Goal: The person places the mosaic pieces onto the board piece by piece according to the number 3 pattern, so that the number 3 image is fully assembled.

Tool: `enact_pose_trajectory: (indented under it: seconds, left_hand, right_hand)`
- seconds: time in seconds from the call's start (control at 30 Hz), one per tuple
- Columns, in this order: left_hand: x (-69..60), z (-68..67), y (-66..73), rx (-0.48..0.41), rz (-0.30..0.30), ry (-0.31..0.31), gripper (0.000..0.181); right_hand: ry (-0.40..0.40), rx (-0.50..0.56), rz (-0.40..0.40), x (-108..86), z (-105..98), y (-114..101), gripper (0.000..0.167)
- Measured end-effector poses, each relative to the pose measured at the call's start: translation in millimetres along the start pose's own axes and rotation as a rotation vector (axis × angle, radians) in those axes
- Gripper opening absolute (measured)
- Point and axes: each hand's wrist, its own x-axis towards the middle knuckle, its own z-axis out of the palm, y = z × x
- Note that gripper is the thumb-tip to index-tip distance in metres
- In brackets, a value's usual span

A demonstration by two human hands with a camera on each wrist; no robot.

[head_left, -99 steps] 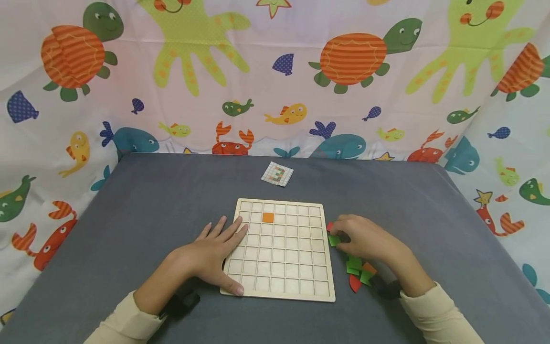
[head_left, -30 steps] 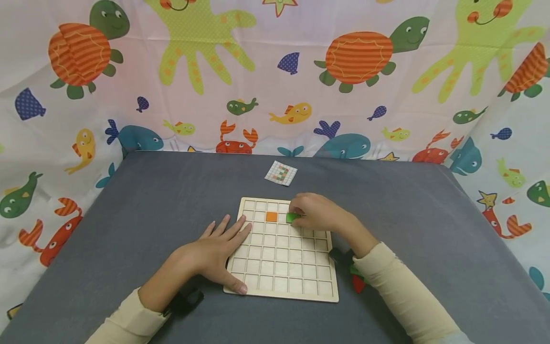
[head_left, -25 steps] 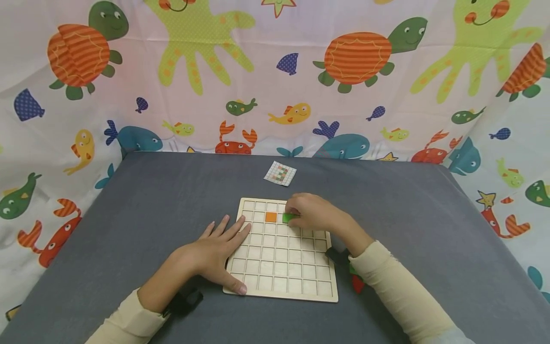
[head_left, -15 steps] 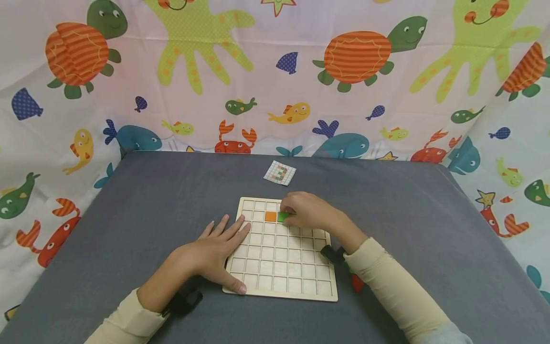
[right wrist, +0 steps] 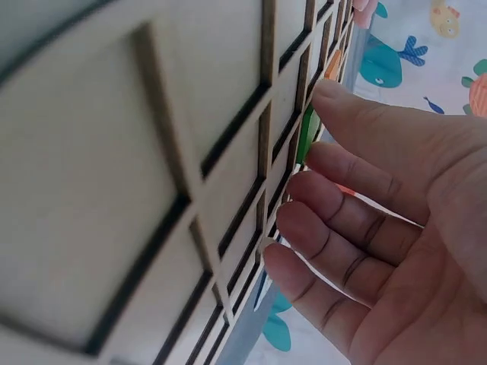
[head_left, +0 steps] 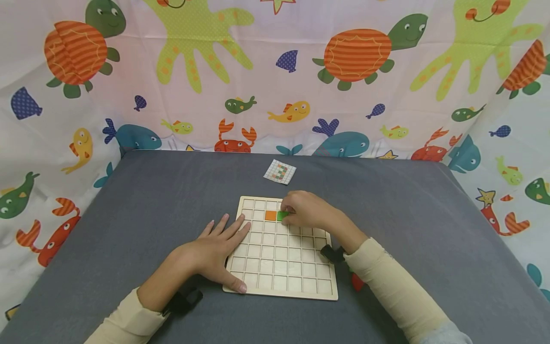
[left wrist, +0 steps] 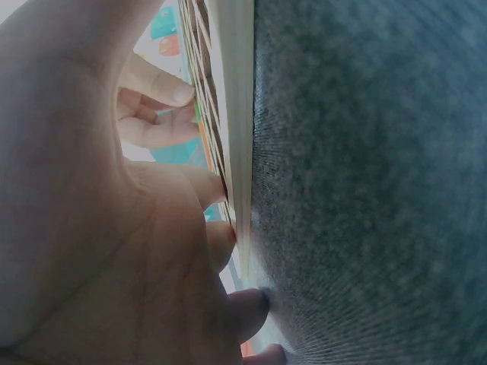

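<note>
L to R: L grip (head_left: 210, 258), fingers spread & holding nothing, rests on the board's (head_left: 281, 266) L edge; if its pressure eased, the board might slide on the table (head_left: 172, 196). Orange tile (head_left: 270, 216) lies in row 2 from top, w/ green tile (head_left: 281, 216) in the adj cell to its R (full seating unclear), where uneven pressing could tip it. R grip (head_left: 310, 210), thumb & index closed to abt tile width on the green tile, could drag it out on release if a fingertip caught; red piece (head_left: 356, 282), partly hidden by the R sleeve (head_left: 388, 270), could be knocked if that dragged.
</note>
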Motion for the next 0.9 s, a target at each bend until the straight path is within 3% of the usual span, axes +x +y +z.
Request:
enact_pose_trajectory:
  seconds: [0.3, 0.53, 0.77, 0.9]
  left_hand:
    - [-0.6, -0.8, 0.2, -0.011, 0.005, 0.002, 0.136]
    - [-2.0, -0.7, -1.1, -0.01, 0.001, -0.003, 0.137]
    - [-2.2, -1.6, -0.3, -0.013, 0.002, -0.003, 0.137]
    - [-1.9, -2.3, 1.8, -0.016, 0.001, -0.005, 0.136]
  right_hand:
    - [0.075, 0.021, 0.025, -39.8, -9.3, 25.5, 0.016]
    - [0.029, -0.025, 0.196, -75.0, -20.8, 41.8, 0.02]
    - [-0.007, -0.064, 0.24, -86.5, -20.2, 45.2, 0.026]
    - [0.01, -0.07, 0.218, -87.3, -16.5, 46.8, 0.017]
